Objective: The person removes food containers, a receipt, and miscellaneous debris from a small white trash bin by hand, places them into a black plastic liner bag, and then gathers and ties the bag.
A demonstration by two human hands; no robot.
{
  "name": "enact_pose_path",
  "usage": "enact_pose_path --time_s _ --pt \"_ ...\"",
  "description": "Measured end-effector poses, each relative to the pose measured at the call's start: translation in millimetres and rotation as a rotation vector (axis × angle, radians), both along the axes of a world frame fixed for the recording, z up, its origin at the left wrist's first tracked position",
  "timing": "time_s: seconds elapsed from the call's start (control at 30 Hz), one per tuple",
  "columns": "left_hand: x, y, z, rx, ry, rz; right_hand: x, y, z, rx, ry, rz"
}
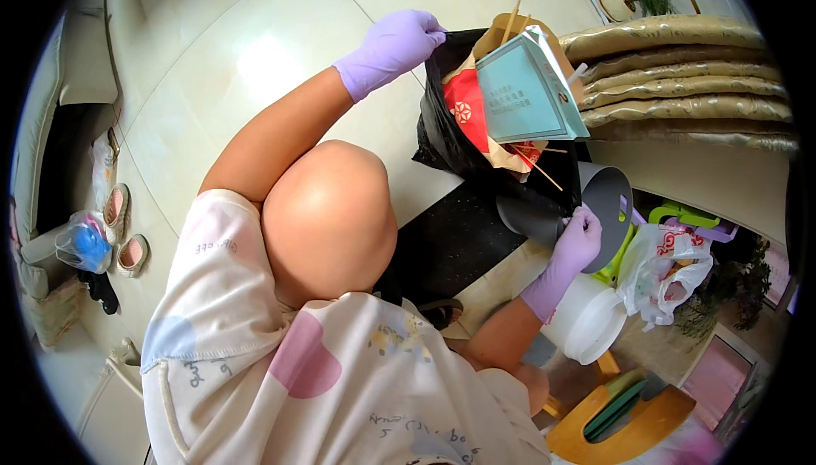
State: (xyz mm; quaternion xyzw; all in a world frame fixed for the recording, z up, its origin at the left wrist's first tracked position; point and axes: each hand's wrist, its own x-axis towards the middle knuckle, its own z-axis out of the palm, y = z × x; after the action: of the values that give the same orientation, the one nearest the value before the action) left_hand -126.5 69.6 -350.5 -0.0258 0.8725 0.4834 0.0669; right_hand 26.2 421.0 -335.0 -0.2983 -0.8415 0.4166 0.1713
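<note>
My left hand (408, 44), in a thin purple glove, pinches the rim of a black plastic trash bag (440, 127) at its far side. With the same kind of glove on, my right hand (577, 238) grips the bag's near edge beside a dark grey bin (609, 210). Between the two hands the bag's mouth gapes wide. A light blue box (526, 92) bearing writing pokes out of it, next to a red and tan paper bag (472, 105). Several thin wooden sticks (539, 168) lie about the box. How deep the contents reach is hidden.
Gold patterned cushions (682, 76) are stacked at the right. Nearer are a white plastic bucket (586, 318), a white plastic bag (669, 267) and a wooden stool (574, 414). Slippers (131, 254) lie on the tiles at the left. Potted plants (618, 3) stand on a rack.
</note>
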Motion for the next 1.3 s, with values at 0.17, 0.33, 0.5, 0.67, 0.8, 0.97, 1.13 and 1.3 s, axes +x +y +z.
enact_pose_path --time_s 0.17,0.33,0.5,0.67,0.8,0.97,1.13,1.3 --pt "5 1 21 -0.449 0.116 -0.073 -1 2 -1 -0.056 0.024 0.004" --pt "7 2 28 -0.599 0.246 -0.082 0 1 2 -0.055 0.021 0.037" --pt "5 5 34 -0.778 0.292 -0.133 2 6 -1 -0.019 0.064 0.066" --pt "3 8 36 -0.709 0.280 -0.092 1 3 3 -0.048 0.049 0.041" --pt "7 3 40 -0.772 0.357 -0.088 -2 -1 3 -0.049 0.069 0.053" --pt "6 17 63 -0.642 0.288 -0.076 1 0 5 -0.077 0.071 0.041" --pt "-14 0 44 0.382 -0.075 -0.009 -6 7 -7 0.086 0.105 0.159" --pt "-20 -12 26 0.725 -0.289 0.089 -12 -3 9 0.087 0.081 0.132"
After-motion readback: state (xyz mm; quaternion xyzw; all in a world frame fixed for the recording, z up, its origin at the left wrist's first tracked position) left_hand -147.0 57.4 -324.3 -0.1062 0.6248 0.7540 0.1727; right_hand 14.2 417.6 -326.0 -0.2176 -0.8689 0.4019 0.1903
